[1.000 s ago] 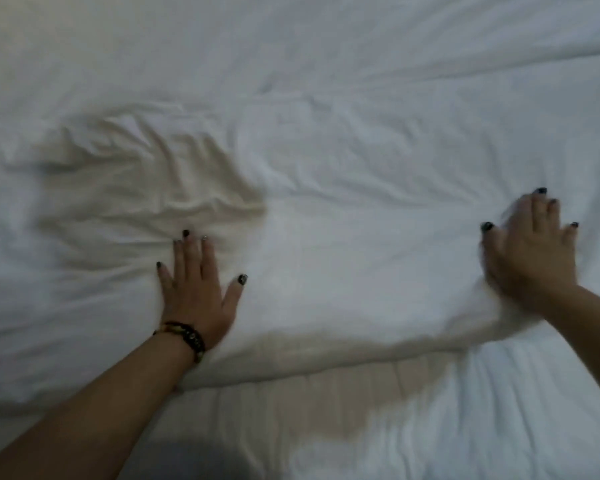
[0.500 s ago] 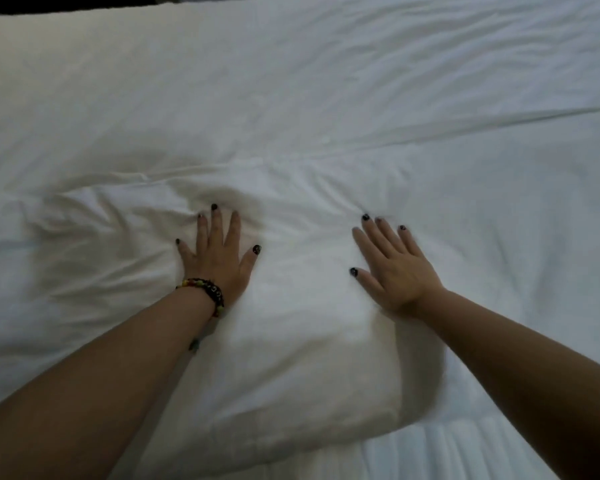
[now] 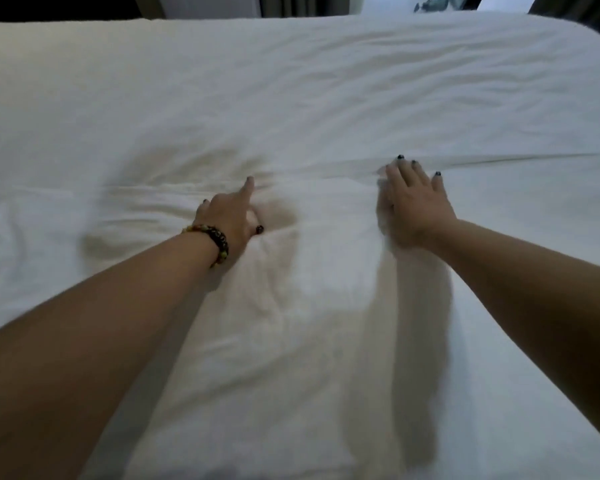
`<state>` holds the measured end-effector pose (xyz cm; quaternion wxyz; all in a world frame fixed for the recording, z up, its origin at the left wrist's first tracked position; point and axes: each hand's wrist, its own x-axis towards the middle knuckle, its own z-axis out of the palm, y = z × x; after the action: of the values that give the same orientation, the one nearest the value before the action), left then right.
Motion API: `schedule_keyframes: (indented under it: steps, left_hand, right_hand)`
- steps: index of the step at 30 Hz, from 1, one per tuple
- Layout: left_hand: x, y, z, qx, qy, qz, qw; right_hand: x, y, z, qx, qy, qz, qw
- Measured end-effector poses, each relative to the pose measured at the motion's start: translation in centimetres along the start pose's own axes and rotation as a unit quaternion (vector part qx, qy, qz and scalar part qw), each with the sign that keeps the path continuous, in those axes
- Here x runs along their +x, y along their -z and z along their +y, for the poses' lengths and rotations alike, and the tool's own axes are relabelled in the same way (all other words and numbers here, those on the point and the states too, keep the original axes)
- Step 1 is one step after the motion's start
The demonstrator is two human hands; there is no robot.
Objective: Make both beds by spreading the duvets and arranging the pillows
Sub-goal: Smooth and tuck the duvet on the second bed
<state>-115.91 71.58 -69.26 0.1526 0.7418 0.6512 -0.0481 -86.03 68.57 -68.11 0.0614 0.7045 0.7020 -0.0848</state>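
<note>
both my hands have slid farther up the bed since half a second ago, and my view has lifted enough to take in the far edge of the mattress. my left hand now lies at the top of the pillow, forefinger pointing forward and the other fingers tucked under, though i cannot tell whether they pinch any cloth. my right hand has moved out to the right and forward; it rests flat with fingers straight and close together, their tips at a long crease where the pillow's far edge seems to meet the sheet. it is blurred, so i take it to be mid-sweep.

the pillow sits in the near middle of the bed, under and between my forearms, its cover puckered round my left hand and smoother toward the right. i judge this to be the patting and squaring of the pillow; the shift forward suggests the near part is done and the far edge is being flattened.

a beaded bracelet rings my left wrist. beyond the bed, dark curtains and a pale strip of window run along the top. no box, basket or other holder is in sight, and no duvet that i can tell apart from the sheet.
</note>
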Motion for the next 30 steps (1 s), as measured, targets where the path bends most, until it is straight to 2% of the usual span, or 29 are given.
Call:
schedule_keyframes:
  steps: [2, 4, 6, 10, 12, 13, 15, 18, 20, 21, 23, 25, 28, 30]
  left_hand:
    - [0.2, -0.3, 2.4, 0.11, 0.042, -0.01, 0.993]
    - [-0.4, -0.8, 3.8, 0.171, 0.071, 0.024, 0.982]
    - [-1.3, -0.4, 4.4, 0.191, 0.082, 0.079, 0.975]
    - [-2.5, 2.9, 4.3, 0.064, 0.076, 0.256, 0.962]
    - [-3.2, 3.3, 5.0, -0.035, 0.107, 0.287, 0.951]
    - [-3.6, 2.7, 5.8, -0.079, 0.123, 0.266, 0.953]
    - [-5.3, -0.1, 8.1, -0.077, 0.115, 0.154, 0.978]
    - [-10.1, -6.7, 11.2, -0.004, 0.048, -0.007, 0.999]
    - [-13.4, -9.6, 11.8, 0.027, 0.032, -0.025, 0.999]
    - [-14.6, -10.5, 11.3, 0.037, 0.029, -0.014, 0.999]
    - [-16.3, -11.2, 9.8, 0.056, 0.023, 0.006, 0.998]
    - [-17.6, -11.3, 8.0, 0.076, 0.023, 0.011, 0.997]
    - [-19.5, -11.1, 6.6, 0.103, 0.048, -0.008, 0.993]
    - [-20.3, -10.7, 7.3, 0.092, 0.088, -0.018, 0.992]
  right_hand:
    - [0.8, 0.2, 1.9, -0.007, -0.029, -0.046, 0.998]
    - [0.8, 0.2, 3.4, -0.027, -0.034, -0.068, 0.997]
    - [0.6, 0.8, 4.5, -0.058, 0.007, -0.005, 0.998]
    - [1.1, 3.2, 5.4, -0.023, 0.048, 0.16, 0.986]
    - [1.3, 3.0, 5.6, -0.014, 0.042, 0.214, 0.976]
    - [0.9, 2.4, 5.4, -0.001, 0.041, 0.228, 0.973]
    - [-0.8, 0.3, 4.4, 0.062, 0.088, 0.222, 0.969]
    - [-6.2, -3.7, 1.7, 0.051, 0.259, 0.128, 0.956]
    - [-10.2, -6.4, 1.3, 0.02, 0.334, 0.035, 0.942]
    - [-11.8, -7.4, 2.0, 0.016, 0.342, 0.009, 0.94]
    - [-13.3, -8.7, 5.0, 0.004, 0.309, 0.007, 0.951]
    - [-13.3, -8.8, 9.6, -0.01, 0.227, 0.01, 0.974]
    - [-13.3, -7.7, 17.7, -0.022, 0.022, -0.007, 1.0]
    - [-14.3, -6.5, 20.8, -0.005, -0.116, -0.035, 0.993]
